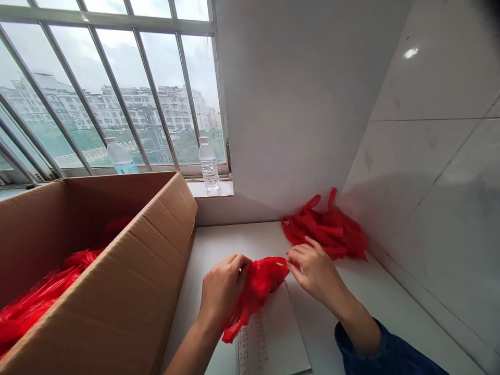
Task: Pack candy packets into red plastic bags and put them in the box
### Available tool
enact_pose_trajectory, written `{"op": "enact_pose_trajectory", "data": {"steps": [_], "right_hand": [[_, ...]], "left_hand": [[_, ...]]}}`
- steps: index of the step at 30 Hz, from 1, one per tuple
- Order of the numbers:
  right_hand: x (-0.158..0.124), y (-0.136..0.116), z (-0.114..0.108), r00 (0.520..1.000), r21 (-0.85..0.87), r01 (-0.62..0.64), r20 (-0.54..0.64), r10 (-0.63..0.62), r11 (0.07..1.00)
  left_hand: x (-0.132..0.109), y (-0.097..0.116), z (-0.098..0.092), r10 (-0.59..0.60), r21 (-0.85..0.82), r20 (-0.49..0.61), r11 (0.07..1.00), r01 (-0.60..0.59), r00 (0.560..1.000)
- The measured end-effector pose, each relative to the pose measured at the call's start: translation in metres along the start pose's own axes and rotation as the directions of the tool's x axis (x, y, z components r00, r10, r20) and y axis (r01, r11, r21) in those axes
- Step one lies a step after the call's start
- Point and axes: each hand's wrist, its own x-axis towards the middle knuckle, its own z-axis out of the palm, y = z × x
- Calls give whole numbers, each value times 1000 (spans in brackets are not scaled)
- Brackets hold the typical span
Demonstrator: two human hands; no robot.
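Observation:
A crumpled red plastic bag [262, 281] is stretched between my two hands above the white tabletop. My left hand [223, 285] is closed on its left side, and part of the bag hangs down below that hand. With fingertips pinched, my right hand [312, 265] holds a thin strip at the bag's right end, which looks like a handle. Beneath the bag lies a spiral-bound notebook [279, 333] with some writing on its page. Just beyond my right hand, a loose pile of red bags [326, 229] rests against the wall.
On the left stands a large open cardboard box [117, 281] with red plastic bags [50, 291] inside. A clear bottle [209, 164] is on the sill of the barred window, and another bottle [120, 156] shows behind the box. A tiled wall [437, 208] borders the white tabletop [219, 239] at right.

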Motion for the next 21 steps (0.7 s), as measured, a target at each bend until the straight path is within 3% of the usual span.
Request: {"op": "enact_pose_trajectory", "data": {"steps": [2,5,10,16,21], "right_hand": [[-2,-2,0,998,-2,-54,-26,54,999],[-2,-14,5,995,162,-104,16,102,981],[2,-28,15,986,132,-97,148,77,986],[-6,-5,-20,979,73,-182,112,173,981],[-15,-2,-32,928,-16,-263,268,258,965]], "left_hand": [[1,-1,1,-6,-3,59,1000,6,998],[1,2,3,39,-94,134,995,-26,990],[-1,2,2,50,-94,118,995,-39,992],[3,-11,-14,-139,-3,-5,990,139,990],[3,-13,-16,-213,84,46,974,208,976]]}}
